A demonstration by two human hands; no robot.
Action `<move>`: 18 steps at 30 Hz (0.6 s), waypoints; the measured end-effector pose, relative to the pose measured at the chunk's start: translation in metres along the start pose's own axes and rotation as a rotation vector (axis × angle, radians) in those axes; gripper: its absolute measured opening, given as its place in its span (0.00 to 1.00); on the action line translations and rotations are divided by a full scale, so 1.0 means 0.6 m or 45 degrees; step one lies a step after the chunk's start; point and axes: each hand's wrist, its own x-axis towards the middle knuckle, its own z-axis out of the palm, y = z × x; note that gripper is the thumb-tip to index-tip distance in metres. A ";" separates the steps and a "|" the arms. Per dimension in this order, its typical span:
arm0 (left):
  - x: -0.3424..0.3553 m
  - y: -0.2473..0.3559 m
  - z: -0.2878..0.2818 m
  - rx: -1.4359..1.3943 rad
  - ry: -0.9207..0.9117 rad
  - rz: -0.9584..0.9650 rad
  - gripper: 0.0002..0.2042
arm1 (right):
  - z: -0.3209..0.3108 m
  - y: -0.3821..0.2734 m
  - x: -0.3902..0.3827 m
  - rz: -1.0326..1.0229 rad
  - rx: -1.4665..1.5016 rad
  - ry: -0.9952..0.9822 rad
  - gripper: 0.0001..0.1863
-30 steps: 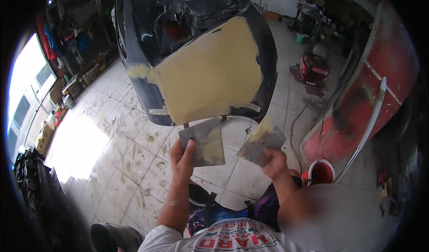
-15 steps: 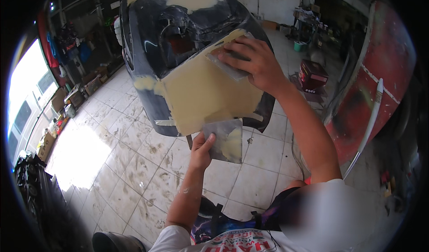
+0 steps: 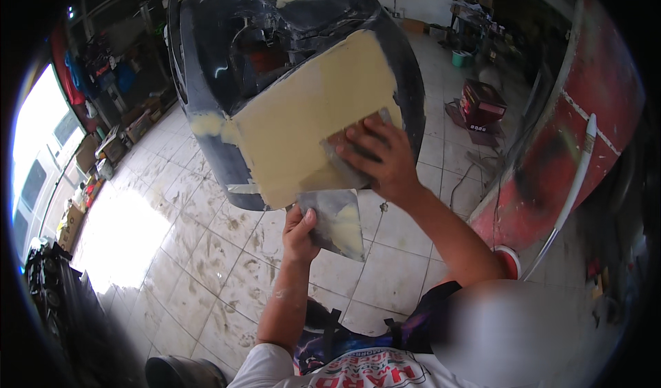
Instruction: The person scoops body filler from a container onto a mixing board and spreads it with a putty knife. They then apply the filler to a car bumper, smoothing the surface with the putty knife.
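Observation:
A dark car bumper (image 3: pixel 206 88) stands in front of me, with a broad coat of beige body filler (image 3: pixel 279 137) over its near side. My right hand (image 3: pixel 387 159) is closed on a wide, flat filler spreader (image 3: pixel 338 142), its fingers spread over the blade, which lies against the lower right of the coat. Just below the bumper's lower edge, my left hand (image 3: pixel 300 233) pinches a grey flat mixing plate (image 3: pixel 327 205) between thumb and fingers. A smear of beige filler sits on that plate's right half.
To the right, a red car panel (image 3: pixel 551 154) stands with a pale rod (image 3: pixel 577 174) leaning on it. A dark red box (image 3: pixel 482 103) rests on the tiled floor (image 3: pixel 213 250). Near my feet at lower left is a dark bucket (image 3: pixel 180 371). Boxes line the left wall.
My right hand has drawn the spreader down from the top right of the filler coat to its lower right. The left hand has shifted slightly left and the mixing plate has tilted.

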 end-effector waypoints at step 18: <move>0.000 -0.026 -0.032 -0.046 0.064 0.009 0.24 | -0.122 0.171 0.178 0.355 0.368 -0.017 0.38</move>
